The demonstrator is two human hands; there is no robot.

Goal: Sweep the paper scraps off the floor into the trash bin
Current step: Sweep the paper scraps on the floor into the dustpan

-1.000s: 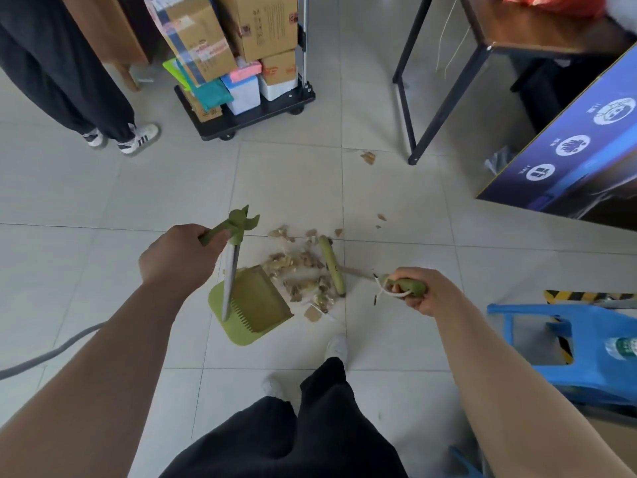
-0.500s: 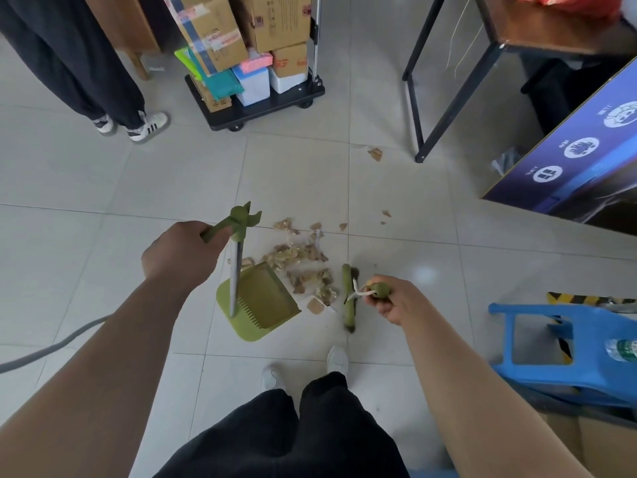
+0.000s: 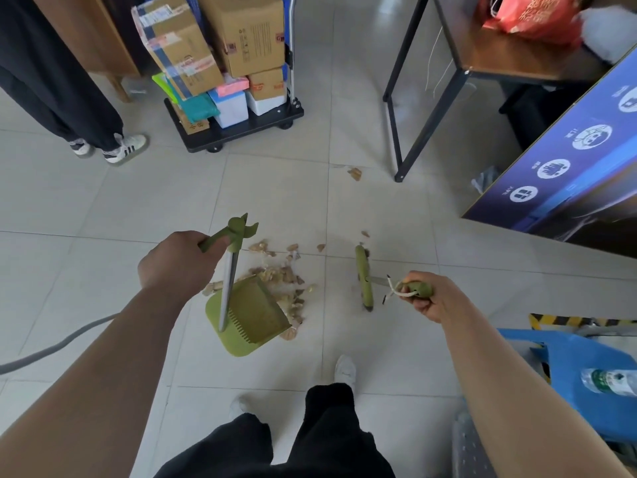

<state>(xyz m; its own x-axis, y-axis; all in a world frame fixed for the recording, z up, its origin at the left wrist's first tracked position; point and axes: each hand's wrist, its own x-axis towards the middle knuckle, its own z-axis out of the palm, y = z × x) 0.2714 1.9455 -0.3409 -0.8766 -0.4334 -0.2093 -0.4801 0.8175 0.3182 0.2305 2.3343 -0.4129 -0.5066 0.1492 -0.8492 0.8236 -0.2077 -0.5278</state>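
this looks like an office back room or storeroom rather than a home. the floor (image 3: 275, 201) is pale, glossy square tile. a black platform trolley (image 3: 241, 127) stands loaded with taped cardboard shipping boxes (image 3: 213, 36) and smaller coloured cartons. a black metal-framed surface (image 3: 510, 53) with a wooden top carries a red plastic bag (image 3: 531, 15). a large blue printed display board (image 3: 565, 160) leans at the right, near a blue plastic stool (image 3: 593, 374). yellow-and-black hazard tape (image 3: 565, 319) marks the floor.

one green dustpan (image 3: 253, 313), one green broom (image 3: 364, 279), one heap of paper scraps (image 3: 284, 276) plus four loose scraps far right, two hands, one cart (image 3: 238, 127), one blue stool (image 3: 593, 377), one bottle (image 3: 608, 381)
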